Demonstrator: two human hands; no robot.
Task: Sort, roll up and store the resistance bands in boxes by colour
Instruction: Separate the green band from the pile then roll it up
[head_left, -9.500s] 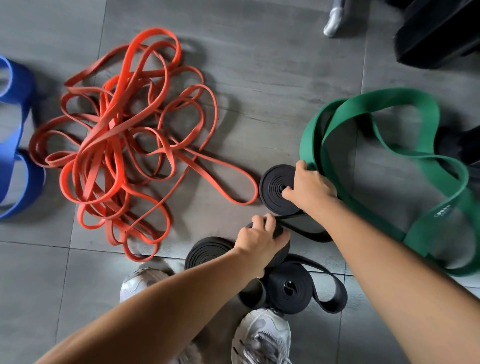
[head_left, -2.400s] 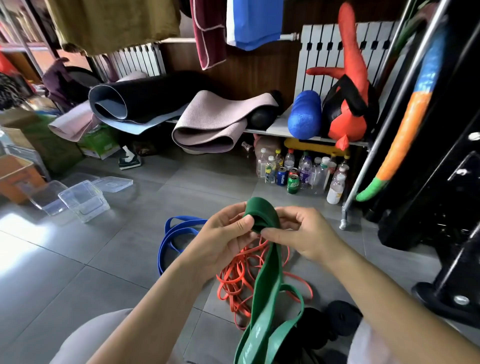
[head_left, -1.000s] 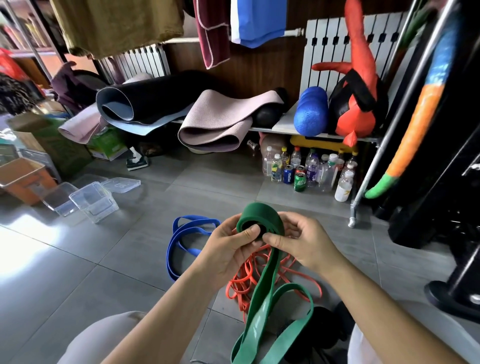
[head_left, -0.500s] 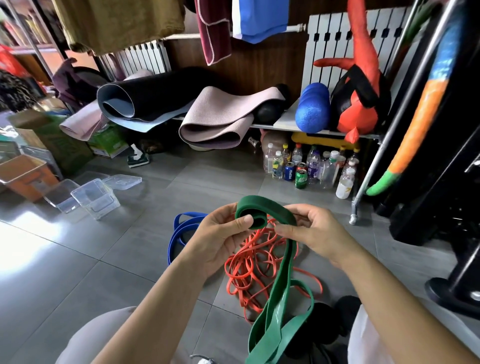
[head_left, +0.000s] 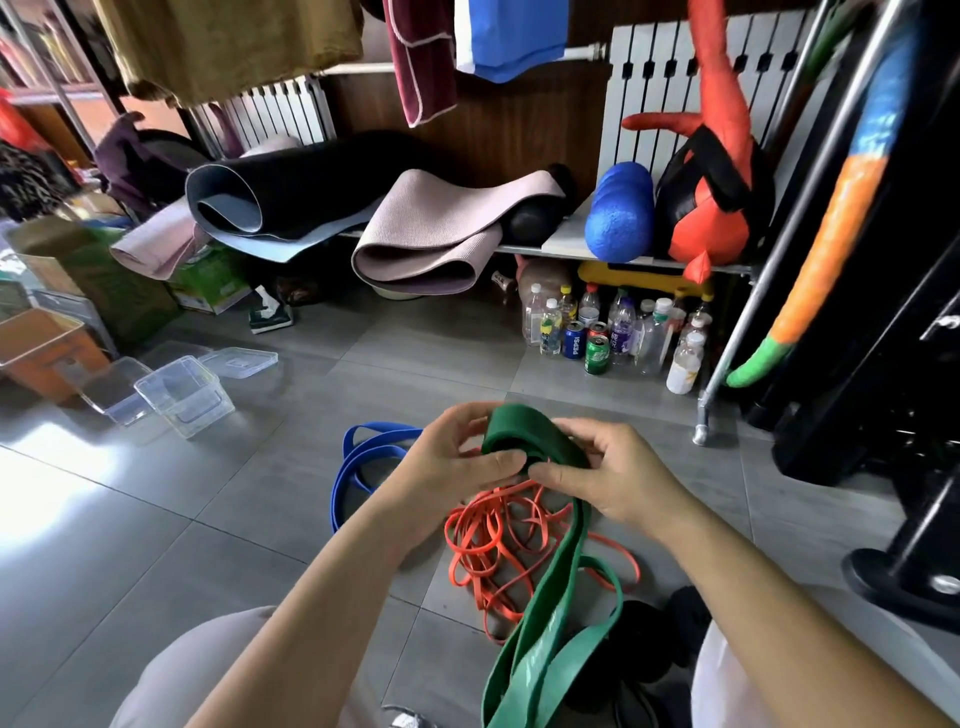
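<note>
Underfoot, the grey tiled floor (head_left: 156, 519) fills most of the view. At its far edge a low shelf carries loosely rolled exercise mats (head_left: 426, 234). A wide green band (head_left: 550, 613) hangs from chest height down toward the person's knees, its upper end wound into a small coil held in the air between both hands. Below it on the tiles lies a tangle of thin orange bands (head_left: 498, 540), with a blue band (head_left: 358, 457) just to their left. Open clear plastic boxes (head_left: 182, 395) sit well apart to the left, a loose lid beside them. Dark rolled black bands (head_left: 639, 639) lie near the lower right. The left hand (head_left: 457, 462) pinches the coil's left side with curled fingers, and the right hand (head_left: 608, 478) clamps its right side, thumb in front.
</note>
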